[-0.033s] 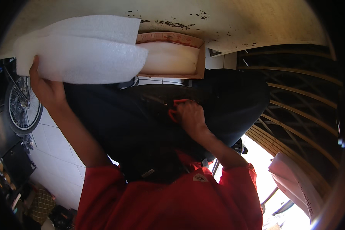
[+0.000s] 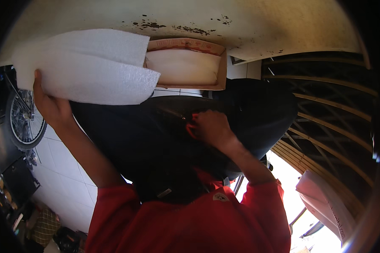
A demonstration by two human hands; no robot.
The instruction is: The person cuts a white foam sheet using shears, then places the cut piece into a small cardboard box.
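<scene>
A white foam wrapping sheet (image 2: 93, 76), folded or in two layers, spreads across the upper left. My left hand (image 2: 54, 103) grips its lower left edge, thumb up in front and the other fingers hidden behind. Over my lap, my right hand (image 2: 213, 126) is closed around the red handles of scissors (image 2: 191, 126). Their dark blades point left and are hard to make out against my dark trousers. Right of the sheet is an open cardboard box (image 2: 221, 80) with a smooth whitish padded item (image 2: 183, 66) inside; the sheet overlaps the box's left end.
A pale wall or panel with dark chipped spots (image 2: 192, 30) runs behind the box. At left a bicycle wheel (image 2: 27, 120) stands on white floor tiles (image 2: 61, 168). Slatted folding bars (image 2: 333, 105) line the right side, with a pale printed bag (image 2: 325, 206) below them.
The foam sheet and my left hand have come slightly lower, toward me. My right hand has shifted a little to the right with the scissors.
</scene>
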